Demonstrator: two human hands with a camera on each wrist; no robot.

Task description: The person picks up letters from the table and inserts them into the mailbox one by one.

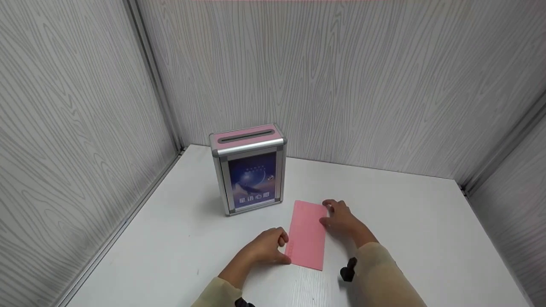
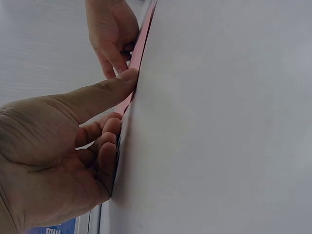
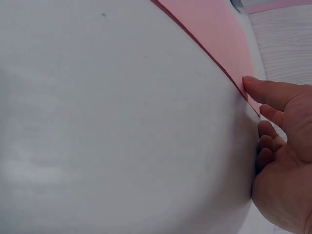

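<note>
A pink envelope (image 1: 307,234) lies flat on the white table (image 1: 179,247), in front of a metal-framed box (image 1: 249,170) with a pink slotted top and a blue picture on its face. My left hand (image 1: 283,247) is at the envelope's left edge near its near corner. The left wrist view shows its thumb (image 2: 122,80) on the edge and its curled fingers (image 2: 105,146) against it, pinching the envelope (image 2: 139,53). My right hand (image 1: 328,215) rests on the right edge, its thumb (image 3: 263,90) touching the envelope (image 3: 209,29).
Grey wood-grain walls (image 1: 76,128) close the table on the left, back and right. The box stands near the back left corner. Bare white tabletop (image 1: 426,230) stretches to the right of the hands.
</note>
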